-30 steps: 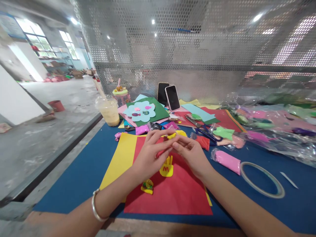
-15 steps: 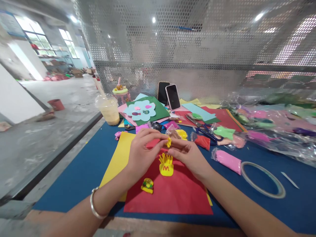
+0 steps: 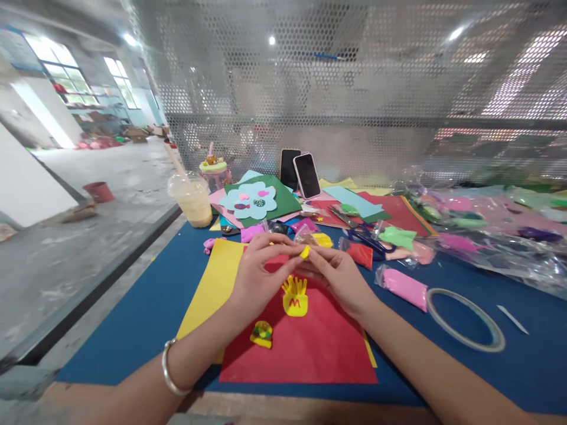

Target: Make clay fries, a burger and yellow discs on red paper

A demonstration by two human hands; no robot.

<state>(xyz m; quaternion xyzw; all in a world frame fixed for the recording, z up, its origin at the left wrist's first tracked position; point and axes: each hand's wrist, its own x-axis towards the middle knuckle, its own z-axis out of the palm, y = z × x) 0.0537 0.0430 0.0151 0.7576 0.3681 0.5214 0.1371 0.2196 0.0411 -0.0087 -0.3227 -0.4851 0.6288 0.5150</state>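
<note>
My left hand (image 3: 259,277) and my right hand (image 3: 339,274) meet over a red paper sheet (image 3: 319,348), fingers pinched together on a small lump of yellow clay (image 3: 305,252). Just below the fingertips a yellow clay fries box with a red M (image 3: 295,297) lies on the red sheet. A small clay burger (image 3: 262,334) sits nearer to me on the same sheet. A yellow paper sheet (image 3: 212,283) lies under the red one, on the blue table mat (image 3: 146,319).
A pink clay packet (image 3: 404,287) and a clear tape ring (image 3: 465,319) lie at right. Behind the hands are more clay packets, scissors (image 3: 367,237), coloured papers, a paper flower (image 3: 252,199), two phones (image 3: 301,173) and a drink cup (image 3: 191,198). Plastic bags fill the far right.
Both hands have stayed together over the red sheet, working the yellow lump at the fingertips. The view shifted slightly; the fries box shows more fully now.
</note>
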